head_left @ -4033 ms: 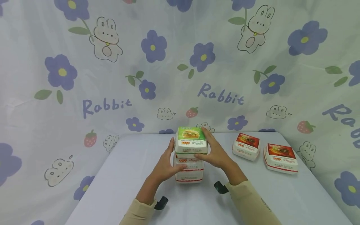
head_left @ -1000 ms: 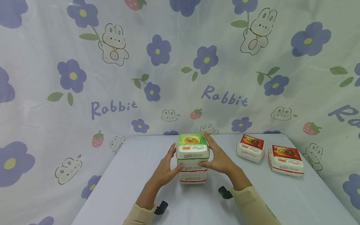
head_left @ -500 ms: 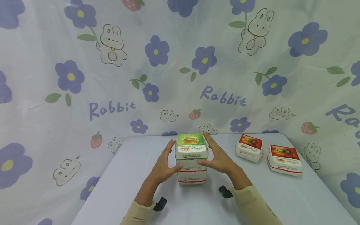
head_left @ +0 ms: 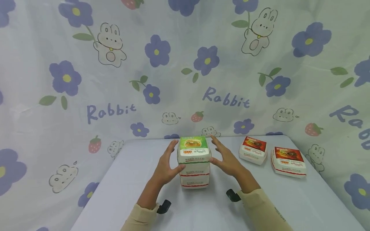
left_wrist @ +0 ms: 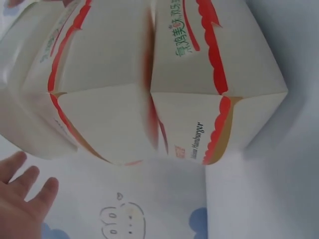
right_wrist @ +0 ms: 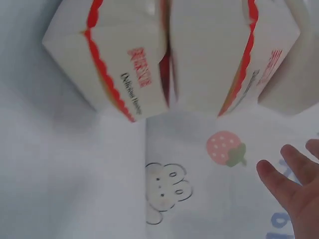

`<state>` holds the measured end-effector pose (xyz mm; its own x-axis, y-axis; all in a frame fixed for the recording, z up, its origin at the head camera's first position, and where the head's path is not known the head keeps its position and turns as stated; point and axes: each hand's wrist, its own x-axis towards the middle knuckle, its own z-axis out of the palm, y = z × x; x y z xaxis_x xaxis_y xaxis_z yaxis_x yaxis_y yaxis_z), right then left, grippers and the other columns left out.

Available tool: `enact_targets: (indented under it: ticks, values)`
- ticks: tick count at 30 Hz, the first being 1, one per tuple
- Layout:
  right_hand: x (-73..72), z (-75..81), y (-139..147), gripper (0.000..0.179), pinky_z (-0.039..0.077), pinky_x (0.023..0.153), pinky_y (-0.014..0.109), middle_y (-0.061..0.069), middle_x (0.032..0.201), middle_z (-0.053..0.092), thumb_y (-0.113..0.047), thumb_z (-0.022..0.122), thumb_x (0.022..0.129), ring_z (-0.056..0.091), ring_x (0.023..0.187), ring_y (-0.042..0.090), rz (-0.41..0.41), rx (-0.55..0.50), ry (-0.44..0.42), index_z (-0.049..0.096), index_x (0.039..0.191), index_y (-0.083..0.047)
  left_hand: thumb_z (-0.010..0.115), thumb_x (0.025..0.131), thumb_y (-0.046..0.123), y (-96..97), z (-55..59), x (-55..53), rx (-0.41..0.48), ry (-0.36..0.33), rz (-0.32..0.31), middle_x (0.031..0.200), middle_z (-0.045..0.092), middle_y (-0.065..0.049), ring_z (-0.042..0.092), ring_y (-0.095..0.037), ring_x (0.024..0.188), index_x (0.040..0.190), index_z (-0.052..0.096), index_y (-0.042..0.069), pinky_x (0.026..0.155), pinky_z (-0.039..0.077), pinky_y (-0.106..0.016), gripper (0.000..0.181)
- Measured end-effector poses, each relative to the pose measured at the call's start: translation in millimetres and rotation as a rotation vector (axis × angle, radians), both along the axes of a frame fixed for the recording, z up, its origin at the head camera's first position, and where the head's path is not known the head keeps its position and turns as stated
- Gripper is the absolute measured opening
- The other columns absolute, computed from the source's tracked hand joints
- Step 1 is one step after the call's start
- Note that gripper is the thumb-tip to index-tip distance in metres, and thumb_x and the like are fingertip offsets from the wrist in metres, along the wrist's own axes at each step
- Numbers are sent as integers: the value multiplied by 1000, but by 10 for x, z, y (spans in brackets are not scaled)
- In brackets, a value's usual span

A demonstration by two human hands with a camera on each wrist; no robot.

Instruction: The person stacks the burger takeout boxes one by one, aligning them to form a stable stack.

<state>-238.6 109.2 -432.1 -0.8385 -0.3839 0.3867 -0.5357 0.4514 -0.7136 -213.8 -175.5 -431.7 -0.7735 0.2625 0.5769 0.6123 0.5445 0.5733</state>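
Observation:
A green-topped burger box (head_left: 194, 150) sits on two red-trimmed burger boxes (head_left: 195, 178), forming a stack at mid-table. My left hand (head_left: 165, 166) is at the stack's left side, fingers spread, thumb tip by the front left edge; whether it touches the cardboard I cannot tell. On the other side my right hand (head_left: 230, 163) has its fingers parted and away from the box, thumb near the front right corner. In the left wrist view the fingertips (left_wrist: 46, 191) stand off from the stack's side wall. The right wrist view likewise shows the fingers (right_wrist: 279, 181) apart from the boxes.
Two more burger boxes with red lids, one (head_left: 253, 150) nearer the stack and one (head_left: 288, 162) farther right, lie on the white table (head_left: 130, 179). A rabbit-and-flower curtain (head_left: 179, 80) hangs behind the table's back edge.
The green-topped box has come down onto the red-trimmed pair since the earliest frame. Both hands have since loosened and drawn outward, the right one farther from the box.

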Motion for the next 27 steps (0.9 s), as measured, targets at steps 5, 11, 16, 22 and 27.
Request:
enact_targets:
  ticks: [5,11,16,22,27]
  values:
    - [-64,-181,208,65,42,94,64,21,152,33,-46,43,102,48,124,48,-74,-104,65,21,156,-18,65,85,48,3,28,-24,2,2,2,158,26,-1,39,-34,135,155,23,24,102,32,-65,85]
    - [-140,-365,540,62,41,98,59,24,148,38,-40,50,101,47,126,45,-226,-80,17,29,154,-16,66,85,49,8,50,-46,16,59,-9,155,33,-3,35,-28,139,154,27,21,104,32,-63,84]
    - [-203,-449,831,80,31,101,66,21,155,28,-56,56,93,32,135,48,-341,45,-110,22,156,-19,64,85,54,21,65,-83,25,102,2,154,35,-1,31,-23,141,154,28,19,105,30,-62,84]
    - [-264,-481,1088,88,22,105,68,25,153,27,-42,71,87,21,139,47,-418,234,-112,24,154,-8,63,86,55,16,49,-106,18,117,9,155,33,2,32,-25,141,153,29,16,105,30,-62,85]
    - [-346,-512,1244,92,19,104,71,24,155,20,-38,75,84,13,141,47,-454,306,-111,24,153,-6,63,86,55,19,44,-121,13,120,11,155,33,0,32,-25,141,153,30,19,106,30,-61,83]
